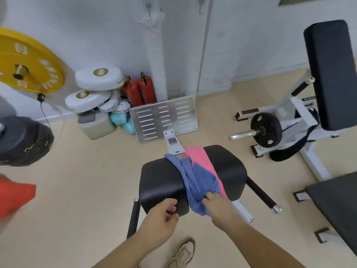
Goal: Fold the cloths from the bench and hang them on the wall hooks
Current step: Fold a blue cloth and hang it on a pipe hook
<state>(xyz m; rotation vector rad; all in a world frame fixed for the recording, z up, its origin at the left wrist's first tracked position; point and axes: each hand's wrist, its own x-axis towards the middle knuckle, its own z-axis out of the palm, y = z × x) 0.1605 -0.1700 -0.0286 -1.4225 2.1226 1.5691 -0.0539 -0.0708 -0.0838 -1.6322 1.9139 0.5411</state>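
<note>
Fingers (209, 196) of the right hand (219, 206): closed on the blue cloth (199, 182), bunched at the worktop's (160, 178) near edge. Left hand (160, 219): fingers loosely curled, nothing gripped, at the worktop's front edge. Pink cloth (199, 157): laid flat across the worktop, partly under the blue. Two hooks (149, 10) are seen on the wall beyond.
</note>
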